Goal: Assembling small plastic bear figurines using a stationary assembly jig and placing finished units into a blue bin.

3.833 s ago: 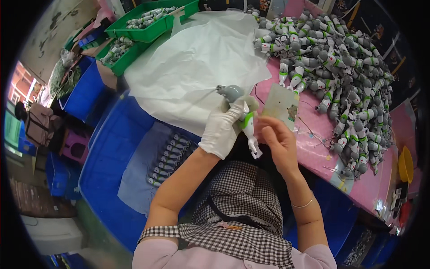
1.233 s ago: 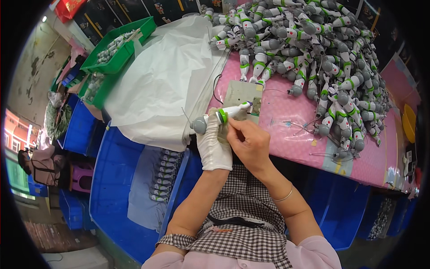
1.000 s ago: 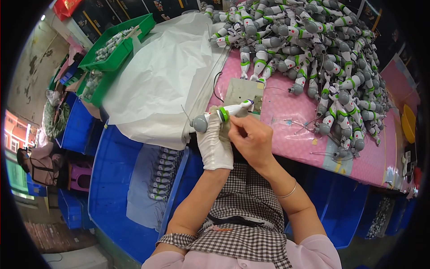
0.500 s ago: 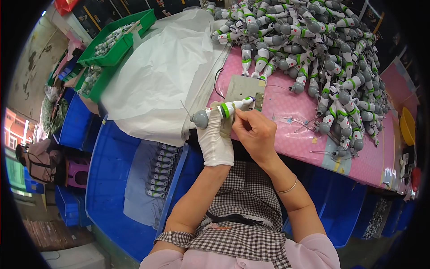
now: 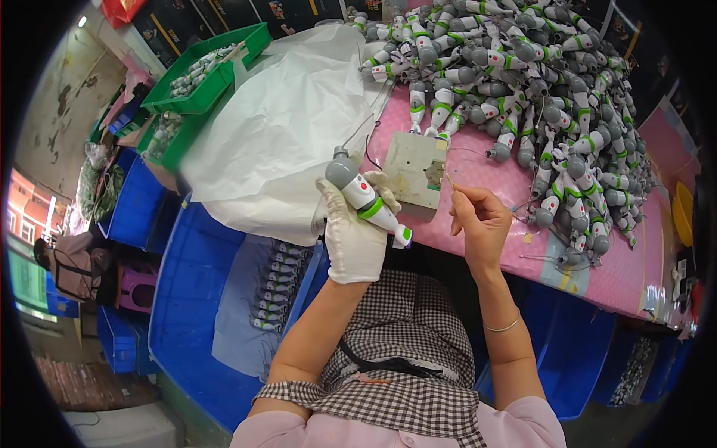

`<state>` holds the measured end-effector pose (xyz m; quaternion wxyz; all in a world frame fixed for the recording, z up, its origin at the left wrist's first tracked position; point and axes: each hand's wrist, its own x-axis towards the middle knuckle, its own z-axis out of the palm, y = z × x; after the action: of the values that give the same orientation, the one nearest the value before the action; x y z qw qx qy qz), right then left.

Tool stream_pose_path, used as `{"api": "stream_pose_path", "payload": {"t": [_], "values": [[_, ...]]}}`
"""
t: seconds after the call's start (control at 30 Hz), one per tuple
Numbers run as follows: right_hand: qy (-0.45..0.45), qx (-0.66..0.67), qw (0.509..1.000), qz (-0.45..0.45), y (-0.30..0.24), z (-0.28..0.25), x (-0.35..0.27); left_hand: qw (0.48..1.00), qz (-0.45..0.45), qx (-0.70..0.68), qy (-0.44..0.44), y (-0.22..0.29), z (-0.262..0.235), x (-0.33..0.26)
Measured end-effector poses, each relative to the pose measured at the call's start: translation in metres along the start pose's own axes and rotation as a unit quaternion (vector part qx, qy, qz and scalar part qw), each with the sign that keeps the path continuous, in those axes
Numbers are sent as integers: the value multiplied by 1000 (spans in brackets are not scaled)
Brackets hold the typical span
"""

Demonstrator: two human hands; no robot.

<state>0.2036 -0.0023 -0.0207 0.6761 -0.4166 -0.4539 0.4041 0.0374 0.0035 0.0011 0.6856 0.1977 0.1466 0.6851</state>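
Over the near edge of the pink-covered counter (image 5: 478, 179), my left hand (image 5: 349, 237), in its white glove, had turned palm up and held the toy limb (image 5: 361, 196) across it, the thumb and fingers only partly curled about it. Half a second earlier the limb had lain nearly level, its white tip toward the upper right; now the grey ball end was at the upper left, the tip slanted down to the lower right, and the red dot showed on top. The thin wire (image 5: 357, 131) at the ball end leaned up and to the right, where before it had leaned left.

My bare right hand (image 5: 482, 221) had been close against the limb; it had drawn away to the right, well apart from it, with thumb and forefinger closed in a pinch on a thin, pale stick (image 5: 450, 181) that stood up from them. Between my hands the flat grey block (image 5: 415, 169) lay more fully in sight than before. The big heap of similar limbs (image 5: 523, 97) and the row of limbs (image 5: 281, 287) in the blue tub (image 5: 196, 246) had stayed put.
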Motion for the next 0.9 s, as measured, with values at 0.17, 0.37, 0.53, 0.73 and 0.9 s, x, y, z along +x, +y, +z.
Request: {"api": "stream_pose_path", "payload": {"t": [0.17, 0.37, 0.53, 0.73, 0.9], "values": [[-1, 5, 1000, 19, 6, -3, 1, 999, -35, -23, 13, -2, -4, 0], [-112, -55, 991, -59, -2, 3, -15, 996, -70, -50, 15, -6, -5, 2], [-214, -227, 909, -275, -4, 14, -3, 986, -131, -42, 98, -15, -12, 12], [-232, -259, 874, -340, 3, 10, -5, 976, -195, 24, 98, -10, -17, 10], [-202, -271, 876, -343, 0, 13, -3, 974, -164, 37, 150, -16, -10, 11]]}}
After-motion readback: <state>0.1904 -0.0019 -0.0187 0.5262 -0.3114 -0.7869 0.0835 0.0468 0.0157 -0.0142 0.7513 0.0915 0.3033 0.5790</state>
